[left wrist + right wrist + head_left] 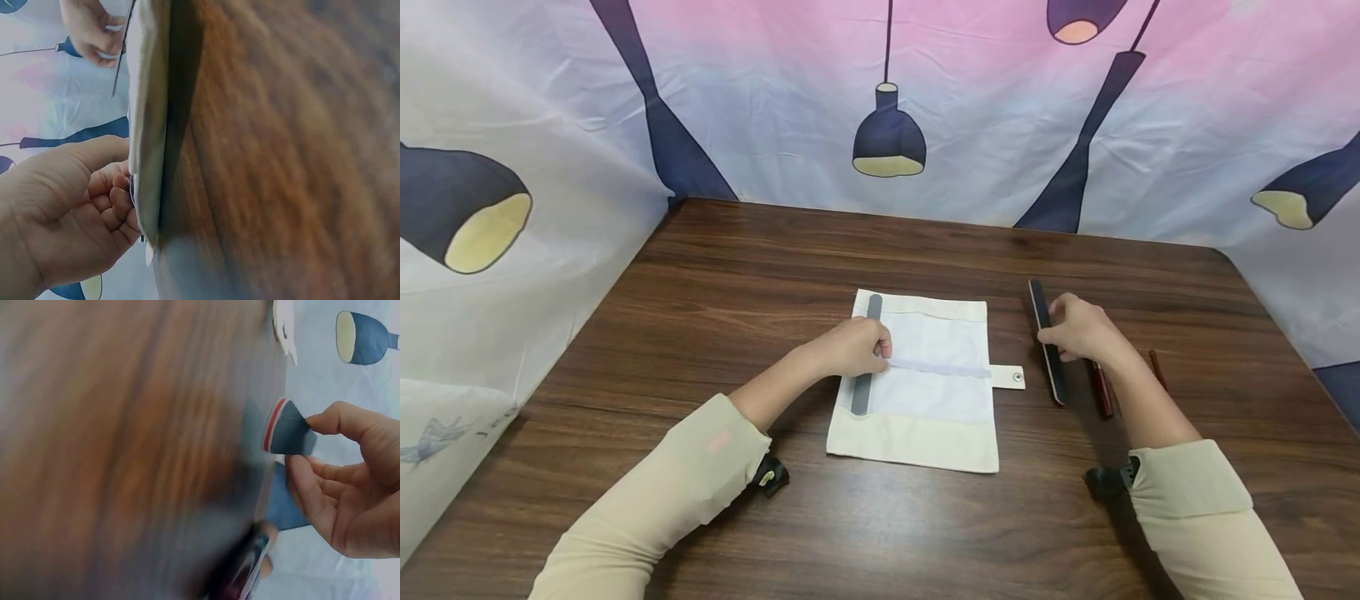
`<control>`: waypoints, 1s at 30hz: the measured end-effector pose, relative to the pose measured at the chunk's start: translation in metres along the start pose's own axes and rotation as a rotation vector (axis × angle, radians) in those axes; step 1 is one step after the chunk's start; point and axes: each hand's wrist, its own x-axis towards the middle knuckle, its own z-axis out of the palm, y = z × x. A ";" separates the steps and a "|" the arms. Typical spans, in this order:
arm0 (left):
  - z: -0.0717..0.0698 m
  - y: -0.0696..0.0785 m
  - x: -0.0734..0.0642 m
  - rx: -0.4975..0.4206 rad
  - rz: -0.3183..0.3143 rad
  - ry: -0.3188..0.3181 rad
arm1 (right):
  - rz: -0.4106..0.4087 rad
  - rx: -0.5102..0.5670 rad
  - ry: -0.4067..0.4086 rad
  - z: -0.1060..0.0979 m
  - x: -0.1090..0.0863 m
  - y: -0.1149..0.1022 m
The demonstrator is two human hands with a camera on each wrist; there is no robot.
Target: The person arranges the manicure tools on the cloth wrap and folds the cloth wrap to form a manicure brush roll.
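A cream cloth roll-up pouch [917, 442] lies unfolded, with a snap tab [1009, 377] on its right. A long grey nail file [861, 396] runs along its left part, its middle hidden by my left hand [852, 346]. That hand's curled fingers and thumb pinch the pale inner pocket's edge [917, 365] just right of this file. My right hand [1081, 327] pinches a long black nail file [1052, 367] between thumb and fingers, right of the pouch. In the right wrist view, the black file [292, 431] shows a red layer along its edge.
Near my right wrist a dark red, shiny tool [1102, 392] lies on the wooden table [760, 258]. Farther right is a thin brown stick [1157, 367], partly behind the forearm. A cloth backdrop [797, 100] printed with lamps rises behind the table.
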 end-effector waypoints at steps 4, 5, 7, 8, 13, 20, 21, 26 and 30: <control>0.001 0.000 0.001 0.000 0.012 0.010 | -0.018 0.032 0.078 0.000 0.003 -0.013; 0.001 0.000 0.001 0.000 0.013 0.014 | -0.024 0.036 0.100 0.001 0.003 -0.017; 0.002 0.000 0.001 -0.001 0.014 0.019 | -0.042 0.061 0.144 0.002 0.006 -0.027; 0.002 0.000 0.001 -0.002 0.013 0.022 | -0.051 0.083 0.164 0.003 0.007 -0.032; 0.002 0.000 0.002 0.015 0.016 0.031 | -0.085 0.240 0.257 0.010 0.015 -0.059; 0.002 -0.002 0.002 0.015 0.017 0.035 | -0.122 0.428 0.341 0.026 0.029 -0.098; 0.002 -0.002 0.002 0.011 0.022 0.038 | -0.129 0.448 0.347 0.029 0.031 -0.102; 0.002 -0.003 0.003 0.009 0.054 0.051 | -0.156 0.512 0.383 0.044 0.039 -0.119; 0.003 -0.002 0.004 0.018 0.053 0.047 | -0.160 0.537 0.410 0.055 0.046 -0.126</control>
